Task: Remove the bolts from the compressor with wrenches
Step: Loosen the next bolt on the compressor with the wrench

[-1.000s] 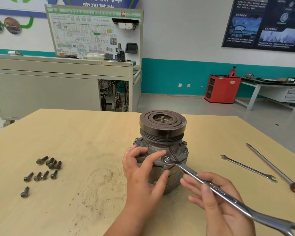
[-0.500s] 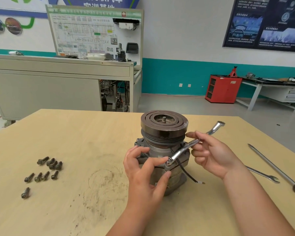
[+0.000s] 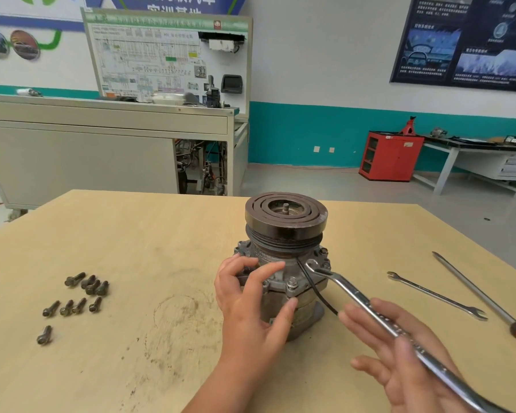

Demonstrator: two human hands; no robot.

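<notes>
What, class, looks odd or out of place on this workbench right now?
A loose black wire hangs off the compressor, crossing under the wrench at its flange. Dirty ring-shaped smears mark the table beside it. The removed bolts lie grouped, nothing spilled.

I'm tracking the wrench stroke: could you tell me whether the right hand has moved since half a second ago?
Yes. The right hand swung from beside the compressor toward the table's near edge.

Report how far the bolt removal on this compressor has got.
Done: nine loose bolts lie on the table. In hand: the left hand steadies the compressor while the right hand works a wrench at a flange bolt. Left: at least one front flange bolt remains seated.
</notes>
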